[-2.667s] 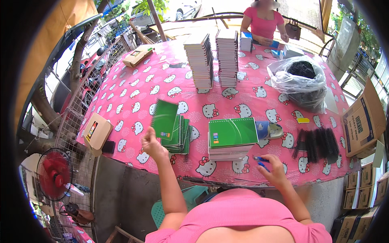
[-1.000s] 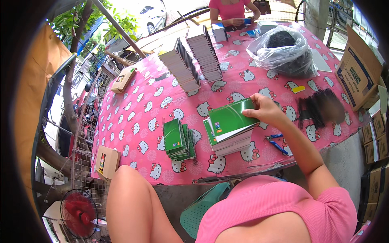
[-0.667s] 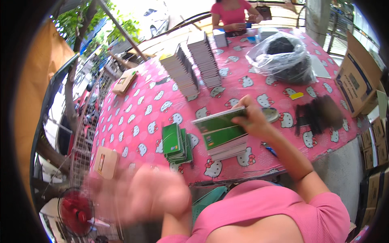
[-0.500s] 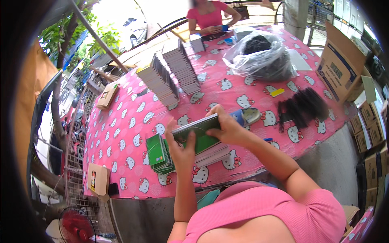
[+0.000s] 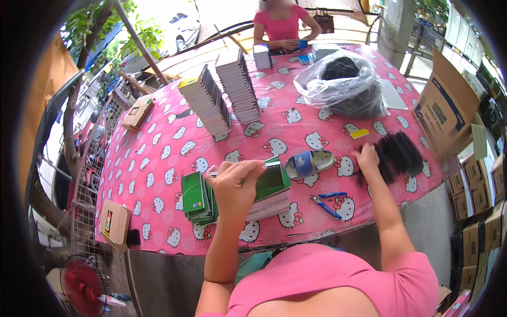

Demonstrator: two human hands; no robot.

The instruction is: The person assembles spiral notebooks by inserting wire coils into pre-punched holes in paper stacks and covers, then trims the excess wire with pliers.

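Observation:
My left hand (image 5: 235, 182) is closed on a green notebook (image 5: 272, 159), mostly hidden behind the hand; a punched corner shows past the fingertips. Beneath it lies a stack of green-covered notebooks (image 5: 268, 207) with white page edges. Just left of that stack is a pile of smaller-looking green notebooks (image 5: 194, 196). My right hand (image 5: 368, 158) reaches to the left end of a heap of black spiral binding coils (image 5: 400, 154). Its fingers look apart and slightly blurred; no coil is plainly in them.
Blue-handled cutting pliers (image 5: 328, 205) and a blue slide sandal (image 5: 309, 164) lie between my hands. Beyond stand tall stacks of bound notebooks (image 5: 208, 105), a plastic bag of black coils (image 5: 343, 87) and a yellow piece (image 5: 359, 134). Another person (image 5: 280, 26) sits across; a cardboard box (image 5: 443, 105) is at right.
My right hand has let go of the green notebook and moved right to the black coils. The left hand keeps the notebook. The pliers and sandal show more fully.

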